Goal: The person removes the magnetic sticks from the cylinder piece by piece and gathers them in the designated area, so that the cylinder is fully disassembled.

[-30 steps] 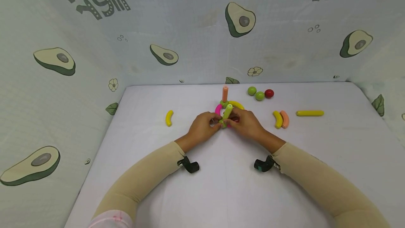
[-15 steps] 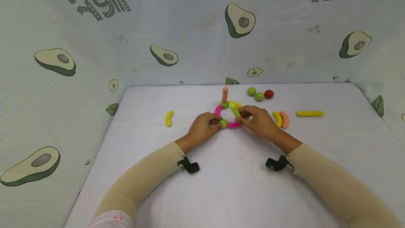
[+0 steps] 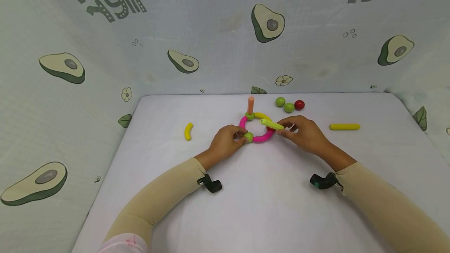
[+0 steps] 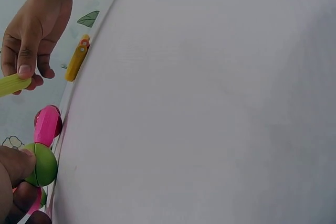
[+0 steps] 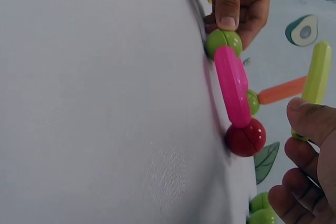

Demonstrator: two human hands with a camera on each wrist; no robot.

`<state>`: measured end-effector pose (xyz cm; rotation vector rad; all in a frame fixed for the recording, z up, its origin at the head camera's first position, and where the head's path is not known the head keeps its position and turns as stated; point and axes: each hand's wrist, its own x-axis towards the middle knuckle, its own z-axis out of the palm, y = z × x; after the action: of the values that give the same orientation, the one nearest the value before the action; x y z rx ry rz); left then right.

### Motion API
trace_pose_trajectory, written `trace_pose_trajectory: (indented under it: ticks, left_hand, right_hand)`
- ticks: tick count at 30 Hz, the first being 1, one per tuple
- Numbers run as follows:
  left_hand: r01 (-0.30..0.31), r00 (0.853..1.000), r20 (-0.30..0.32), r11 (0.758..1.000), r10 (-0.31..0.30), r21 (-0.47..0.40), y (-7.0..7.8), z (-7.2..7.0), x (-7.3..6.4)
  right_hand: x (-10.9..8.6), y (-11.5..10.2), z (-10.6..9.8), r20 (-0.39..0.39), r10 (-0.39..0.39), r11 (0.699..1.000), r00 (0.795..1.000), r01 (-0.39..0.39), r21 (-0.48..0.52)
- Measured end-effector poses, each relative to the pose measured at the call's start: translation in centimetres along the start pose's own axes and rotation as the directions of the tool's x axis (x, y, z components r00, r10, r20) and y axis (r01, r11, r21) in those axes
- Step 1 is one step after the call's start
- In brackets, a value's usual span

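Observation:
A ring of curved sticks and balls lies on the table. It has pink curved sticks (image 3: pixel 261 138), a yellow curved stick (image 3: pixel 262 116), green balls and a red ball (image 5: pixel 245 137). My left hand (image 3: pixel 227 141) pinches the near green ball (image 3: pixel 249 137) of this ring between thumb and fingers. From the far green ball (image 3: pixel 250 116) an orange stick (image 3: pixel 250 105) stands upright. My right hand (image 3: pixel 305 134) holds one end of a light green stick (image 5: pixel 317 72), tilted above the ring's right side and partly covering the red ball in the head view.
Two loose green balls (image 3: pixel 289 107) and a red ball (image 3: pixel 299 105) lie behind the ring. A straight yellow stick (image 3: pixel 344 127) is at the right, a short yellow curved stick (image 3: pixel 188 131) at the left. Patterned cloth (image 3: pixel 225 34) rises behind the table.
My right hand has moved away to the right from the near green ball, carrying the light green stick, which has tipped from upright to nearly level. My left hand has stayed on the ball.

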<state>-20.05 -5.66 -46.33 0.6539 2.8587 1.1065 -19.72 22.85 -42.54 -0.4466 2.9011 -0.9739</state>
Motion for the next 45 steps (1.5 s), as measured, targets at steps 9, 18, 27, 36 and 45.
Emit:
trace_pose_trajectory:
  ticks: [9,18,27,36,45]
  left_hand:
    - [0.011,1.0,0.004,1.0,-0.011,-0.004,0.0,0.0,0.0]
    - [0.017,1.0,0.005,1.0,-0.017,0.003,0.0,0.0,0.0]
    - [0.014,1.0,0.009,1.0,-0.014,-0.004,0.2,-0.1,0.0]
    - [0.021,1.0,0.012,1.0,-0.021,-0.006,0.2,-0.1,-0.1]
    - [0.016,1.0,0.008,1.0,-0.016,-0.014,0.1,-0.1,-0.1]
  right_hand:
    - [-0.8,1.6,-1.7,-0.011,0.044,0.999,0.999,-0.044,-0.007]
    - [-1.8,3.0,-3.1,-0.036,0.065,0.998,0.997,-0.066,-0.015]
    - [-2.7,4.7,-4.6,-0.036,0.107,0.994,0.994,-0.108,-0.021]
    - [-3.6,6.3,-5.8,-0.055,0.159,0.986,0.986,-0.161,-0.039]
    - [-4.8,8.0,-6.7,-0.112,0.166,0.983,0.98,-0.174,-0.064]
